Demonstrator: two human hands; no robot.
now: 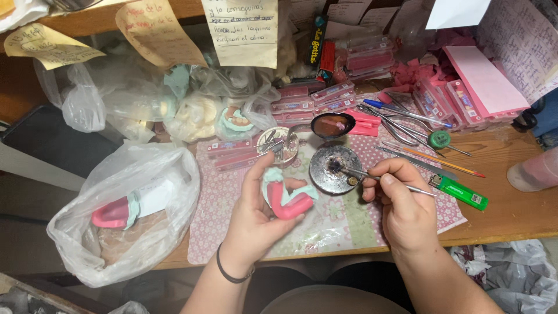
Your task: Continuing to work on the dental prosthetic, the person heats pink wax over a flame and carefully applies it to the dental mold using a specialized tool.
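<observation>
Pink wax model in left hand

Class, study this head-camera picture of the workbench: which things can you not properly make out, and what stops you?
- Mint and pink dental model: its underside is covered by the left hand, head view.
- Metal tool in the right hand: its tip is too small to identify against the round metal dish.
- Contents of the clear plastic bag: blurred by crumpled film.
- Pink cup: cut by the right edge.
</observation>
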